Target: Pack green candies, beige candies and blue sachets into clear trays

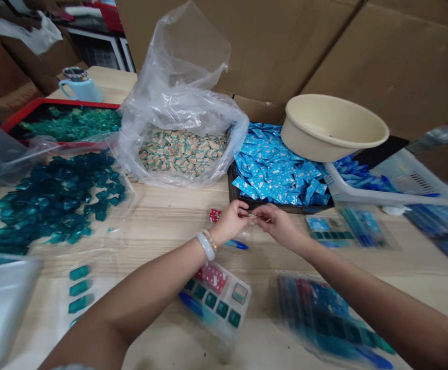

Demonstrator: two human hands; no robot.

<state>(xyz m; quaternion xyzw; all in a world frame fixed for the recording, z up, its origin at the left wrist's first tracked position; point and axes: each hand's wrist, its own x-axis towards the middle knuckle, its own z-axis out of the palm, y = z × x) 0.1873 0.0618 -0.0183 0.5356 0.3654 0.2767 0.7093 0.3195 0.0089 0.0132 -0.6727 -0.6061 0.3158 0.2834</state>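
Just off the tray's point(304, 209) front edge, left hand point(232, 223) and right hand point(278, 224) pinch a small piece point(252, 218), details unclear; light, even fingertip pressure should steady it.

Packets point(273, 164) in tray point(304, 209), bag point(185, 110) left, basket point(420, 194) right.

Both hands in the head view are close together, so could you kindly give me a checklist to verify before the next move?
1. Both hands visible: ok; the left hand and right hand meet at the fingertips.
2. Small item between them identified: cannot tell; too little shows.
3. Blue packets at hand: ok; heaped in the black tray just beyond the hands.
4. Patterned squares exposed: ok; they show through the open clear bag.
5. Clear pack fully visible: not ok; the left forearm covers part.
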